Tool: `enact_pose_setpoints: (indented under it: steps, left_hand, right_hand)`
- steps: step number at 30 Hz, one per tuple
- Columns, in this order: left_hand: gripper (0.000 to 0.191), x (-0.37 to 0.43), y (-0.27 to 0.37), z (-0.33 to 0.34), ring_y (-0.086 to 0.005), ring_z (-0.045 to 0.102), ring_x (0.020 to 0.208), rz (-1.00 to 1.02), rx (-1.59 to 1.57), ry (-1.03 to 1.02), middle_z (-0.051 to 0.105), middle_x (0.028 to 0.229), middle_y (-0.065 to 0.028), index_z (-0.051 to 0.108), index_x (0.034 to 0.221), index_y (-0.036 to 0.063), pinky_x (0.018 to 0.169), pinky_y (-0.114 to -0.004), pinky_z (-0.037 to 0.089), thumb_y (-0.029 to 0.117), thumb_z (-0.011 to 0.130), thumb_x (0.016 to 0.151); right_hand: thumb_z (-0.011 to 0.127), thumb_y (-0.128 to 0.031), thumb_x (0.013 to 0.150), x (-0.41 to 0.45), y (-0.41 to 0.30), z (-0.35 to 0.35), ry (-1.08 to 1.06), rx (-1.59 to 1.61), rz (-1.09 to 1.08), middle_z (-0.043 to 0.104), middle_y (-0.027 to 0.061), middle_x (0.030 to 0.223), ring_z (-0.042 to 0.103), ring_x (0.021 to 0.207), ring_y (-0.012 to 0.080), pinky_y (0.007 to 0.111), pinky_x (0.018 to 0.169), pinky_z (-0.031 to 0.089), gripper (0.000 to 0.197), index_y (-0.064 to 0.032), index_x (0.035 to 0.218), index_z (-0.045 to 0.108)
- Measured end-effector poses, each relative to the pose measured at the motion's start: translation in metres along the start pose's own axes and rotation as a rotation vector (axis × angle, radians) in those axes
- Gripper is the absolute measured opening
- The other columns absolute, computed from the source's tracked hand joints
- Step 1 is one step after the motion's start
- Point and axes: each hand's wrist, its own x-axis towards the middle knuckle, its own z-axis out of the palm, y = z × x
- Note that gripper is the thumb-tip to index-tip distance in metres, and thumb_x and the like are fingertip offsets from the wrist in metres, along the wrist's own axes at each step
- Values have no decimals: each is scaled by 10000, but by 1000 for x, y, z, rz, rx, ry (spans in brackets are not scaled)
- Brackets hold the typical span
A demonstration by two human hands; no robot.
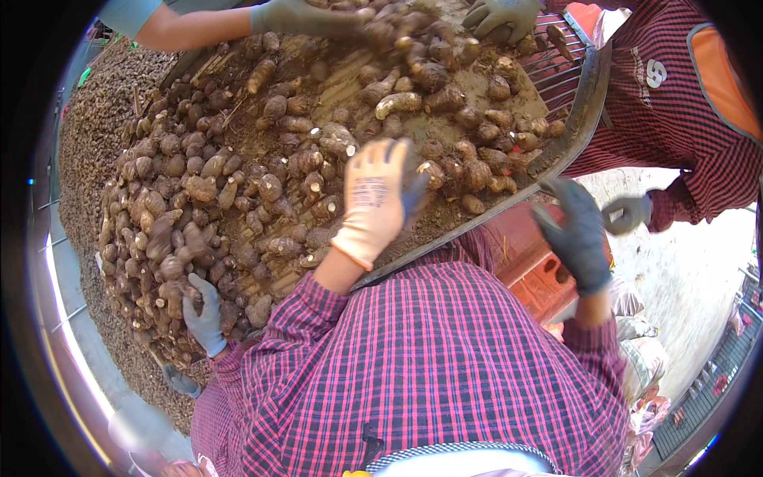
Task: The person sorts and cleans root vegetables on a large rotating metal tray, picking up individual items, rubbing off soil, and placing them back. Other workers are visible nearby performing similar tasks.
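Observation:
My left hand [374,194], in a cream knit glove with a blue thumb and dark fingertips, is over the soil-covered sorting table, back of the hand up. Brown taro-like corms [335,138] lie around its fingers, several with pale cut ends. Its palm is hidden, so I cannot tell whether it grips one. Past the metal table rim [459,229], at the right, my right hand [573,235] is turned so the dark coated palm side shows. Its fingers are spread, with nothing seen between them. Below and beside it is a red plastic crate [536,277].
Co-workers' gloved hands are at the far side [503,18], the left [205,316] and the right [626,214]. A large heap of corms [89,179] lies beyond the table. Metal bars [554,65] form the table's right end. Filled sacks [644,358] stand at the lower right.

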Motion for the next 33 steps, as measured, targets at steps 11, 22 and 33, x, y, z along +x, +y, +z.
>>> enact_pose_setpoints:
  steps: [11,22,33]
  left_hand:
    - [565,-35,-3,-4,-209,663,1122,-608,-1024,-115,675,1272,-110,546,1390,-21,914,-336,551,274,766,962]
    - [325,-36,-20,5,-129,666,1001,-574,-1648,266,679,1096,-46,621,1232,36,843,-291,570,323,574,1086]
    - [448,-28,11,-25,-157,635,1115,-424,-1647,38,637,1227,-59,511,1401,45,971,-323,530,245,666,1031]
  right_hand:
    - [781,-409,817,98,-37,98,-261,-1,-206,636,156,1151,651,1042,332,472,873,506,735,-115,1428,497]
    - [685,-462,982,93,-142,76,189,797,-76,578,136,1037,621,887,265,403,748,524,482,-43,1186,565]
    - [692,-295,1010,110,-133,95,199,792,39,574,89,828,607,729,199,354,667,526,278,-43,954,589]
